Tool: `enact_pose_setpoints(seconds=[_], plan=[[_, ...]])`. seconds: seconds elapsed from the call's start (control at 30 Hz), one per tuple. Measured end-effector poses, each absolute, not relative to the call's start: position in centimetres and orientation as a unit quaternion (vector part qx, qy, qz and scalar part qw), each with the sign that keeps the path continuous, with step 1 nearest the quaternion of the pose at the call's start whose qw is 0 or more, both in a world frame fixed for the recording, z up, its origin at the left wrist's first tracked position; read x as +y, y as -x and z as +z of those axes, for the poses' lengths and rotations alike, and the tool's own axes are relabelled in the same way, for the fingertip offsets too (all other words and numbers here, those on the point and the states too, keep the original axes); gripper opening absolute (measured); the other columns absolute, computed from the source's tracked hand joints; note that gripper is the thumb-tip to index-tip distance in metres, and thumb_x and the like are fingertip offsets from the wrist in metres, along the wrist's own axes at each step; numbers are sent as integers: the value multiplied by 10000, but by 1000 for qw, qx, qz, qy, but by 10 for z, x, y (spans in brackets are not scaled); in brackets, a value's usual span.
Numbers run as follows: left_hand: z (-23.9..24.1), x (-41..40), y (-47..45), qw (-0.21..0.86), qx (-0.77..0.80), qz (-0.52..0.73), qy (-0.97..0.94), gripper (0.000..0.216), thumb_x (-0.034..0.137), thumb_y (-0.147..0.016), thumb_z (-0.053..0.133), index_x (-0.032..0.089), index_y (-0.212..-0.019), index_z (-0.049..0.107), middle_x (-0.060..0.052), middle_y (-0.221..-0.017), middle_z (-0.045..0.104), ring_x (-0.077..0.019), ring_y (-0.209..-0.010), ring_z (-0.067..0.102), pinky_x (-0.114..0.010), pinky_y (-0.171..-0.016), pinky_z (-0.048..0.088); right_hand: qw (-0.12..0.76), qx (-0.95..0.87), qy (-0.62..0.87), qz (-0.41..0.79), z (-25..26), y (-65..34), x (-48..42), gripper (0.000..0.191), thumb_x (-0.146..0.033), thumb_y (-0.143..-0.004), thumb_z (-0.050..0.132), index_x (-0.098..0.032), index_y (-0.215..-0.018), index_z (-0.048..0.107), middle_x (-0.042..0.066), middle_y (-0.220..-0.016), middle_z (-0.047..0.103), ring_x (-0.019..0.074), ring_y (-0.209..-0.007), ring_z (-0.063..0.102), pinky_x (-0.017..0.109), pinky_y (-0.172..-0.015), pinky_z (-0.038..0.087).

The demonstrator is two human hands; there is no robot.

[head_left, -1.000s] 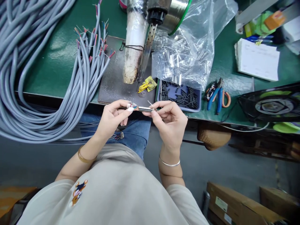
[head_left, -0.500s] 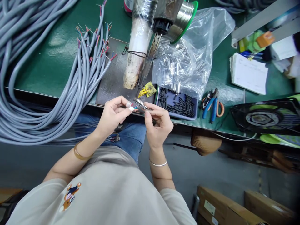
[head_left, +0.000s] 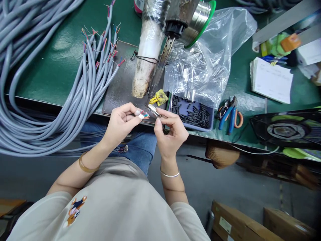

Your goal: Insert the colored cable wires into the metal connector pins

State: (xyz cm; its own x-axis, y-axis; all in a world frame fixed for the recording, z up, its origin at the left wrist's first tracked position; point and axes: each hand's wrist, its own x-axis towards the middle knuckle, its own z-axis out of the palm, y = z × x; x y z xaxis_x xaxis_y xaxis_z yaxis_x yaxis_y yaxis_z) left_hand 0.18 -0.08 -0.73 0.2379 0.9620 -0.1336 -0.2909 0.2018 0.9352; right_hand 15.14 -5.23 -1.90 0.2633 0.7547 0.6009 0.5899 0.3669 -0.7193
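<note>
My left hand (head_left: 119,124) is closed in a pinch on the stripped end of a cable, with white coverings on the thumb and a finger. Several thin coloured wires (head_left: 145,116) fan out past these fingertips, toward the right. Between the thumb and fingers of my right hand (head_left: 171,132) is a silvery multi-pin connector (head_left: 153,110), its row of pins facing the wires. A small gap shows between wires and connector. Both hands are at the table's front edge, just in front of a dark board (head_left: 116,95). A yellow piece (head_left: 159,97) lies behind the connector.
Grey cables (head_left: 75,100) heap at left. A wrapped white tube (head_left: 149,57) and a metal-barrelled tool (head_left: 163,60) hang over the board. At right are a tray of black sleeves (head_left: 195,117), a plastic bag (head_left: 208,67), a solder spool (head_left: 199,25), pliers (head_left: 232,117) and a fan (head_left: 286,130).
My right hand has shifted slightly right, and the connector in it has turned to a steeper angle. The left hand stays nearly in place with the wires. The view has shifted slightly.
</note>
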Motion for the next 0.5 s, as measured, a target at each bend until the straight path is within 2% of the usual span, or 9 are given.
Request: enact_pose_setpoints(seconds=[0.13,0.33,0.5], plan=[[-7,-4,-2,649,419,449,-448,162,134,-643,747,162,-628,589,0,-716,664,-69,-594,559,-167,-528,431,560,-612,558,23,-16,-157,-59,145,-98,-881,729,-236,-918,706,28,-1085,794,183,-963,770,337,-835,654],[-6,-12,-3,678,404,393,-472,142,101,-627,698,151,-634,565,27,-664,578,-39,-537,442,-159,-493,340,519,-656,545,61,-17,-158,-70,195,-105,-885,744,-258,-1005,761,36,-1180,769,173,-959,762,328,-845,656],[-6,-15,-1,688,395,393,-465,145,135,-656,744,147,-656,599,15,-683,607,-55,-569,510,-164,-536,411,504,-665,542,98,-16,-156,-70,135,-127,-912,708,-242,-971,746,47,-1152,776,186,-965,763,353,-851,653]])
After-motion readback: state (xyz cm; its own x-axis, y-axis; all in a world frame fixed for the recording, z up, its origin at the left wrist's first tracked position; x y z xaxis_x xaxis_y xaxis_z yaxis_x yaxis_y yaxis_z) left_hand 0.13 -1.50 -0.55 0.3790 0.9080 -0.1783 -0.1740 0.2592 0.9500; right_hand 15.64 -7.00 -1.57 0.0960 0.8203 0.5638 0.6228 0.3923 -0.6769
